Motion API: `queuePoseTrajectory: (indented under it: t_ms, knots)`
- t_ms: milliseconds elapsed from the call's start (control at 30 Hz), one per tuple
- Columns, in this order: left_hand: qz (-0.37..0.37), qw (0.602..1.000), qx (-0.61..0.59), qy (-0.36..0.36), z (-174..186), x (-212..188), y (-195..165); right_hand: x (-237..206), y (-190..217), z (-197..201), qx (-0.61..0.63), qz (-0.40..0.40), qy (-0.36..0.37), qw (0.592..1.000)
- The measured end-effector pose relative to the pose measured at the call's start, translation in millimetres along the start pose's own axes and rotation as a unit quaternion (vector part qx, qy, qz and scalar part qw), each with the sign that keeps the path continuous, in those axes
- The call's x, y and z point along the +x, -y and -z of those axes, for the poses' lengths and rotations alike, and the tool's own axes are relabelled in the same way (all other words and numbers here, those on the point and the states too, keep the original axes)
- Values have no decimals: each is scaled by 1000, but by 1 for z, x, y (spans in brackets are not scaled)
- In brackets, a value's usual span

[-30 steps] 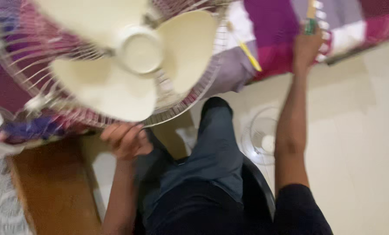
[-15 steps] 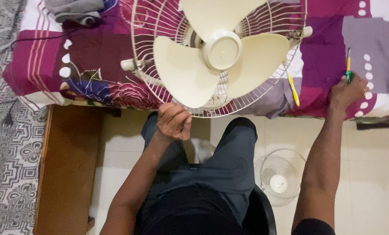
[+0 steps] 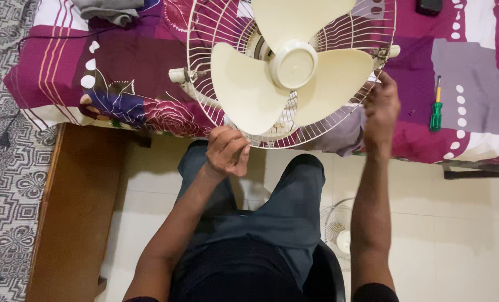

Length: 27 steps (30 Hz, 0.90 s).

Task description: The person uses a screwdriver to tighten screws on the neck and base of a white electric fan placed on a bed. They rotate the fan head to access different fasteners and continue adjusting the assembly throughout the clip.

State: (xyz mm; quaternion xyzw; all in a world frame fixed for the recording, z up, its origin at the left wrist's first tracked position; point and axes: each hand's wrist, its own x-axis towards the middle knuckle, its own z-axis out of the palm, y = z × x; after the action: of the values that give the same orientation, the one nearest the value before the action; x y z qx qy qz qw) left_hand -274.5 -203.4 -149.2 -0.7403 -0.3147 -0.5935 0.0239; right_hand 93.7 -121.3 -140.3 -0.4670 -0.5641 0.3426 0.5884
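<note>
With the fan (image 3: 292,70) lying face-up on the bed (image 3: 121,84), left hand (image 3: 227,152) pinches the guard's near rim, fingers curled shut. Right hand (image 3: 381,106) grips the right rim; screwdriver (image 3: 436,109) lies apart, farther right, nearer that hand.

A pale tiled floor (image 3: 462,246) lies near. Across the far side runs a bed under a magenta patchwork cover (image 3: 65,61). A brown wooden board (image 3: 73,212) stands left, beside a grey patterned rug (image 3: 6,184).
</note>
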Motion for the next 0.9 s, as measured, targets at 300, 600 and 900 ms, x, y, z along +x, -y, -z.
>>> queuePoseTrajectory:
  t_ms: [300, 600, 900]
  knots:
    - [19, 999, -36, 3, 7, 4, 0, 12, 7, -55, -31, -6, -87, 996]
    - [140, 955, -154, -213, 1, -14, 7, 21, 20, -67, 10, 38, -91, 995]
    - [268, 948, -105, -136, 5, -1, 110, 15, 30, -69, 45, -75, -117, 989]
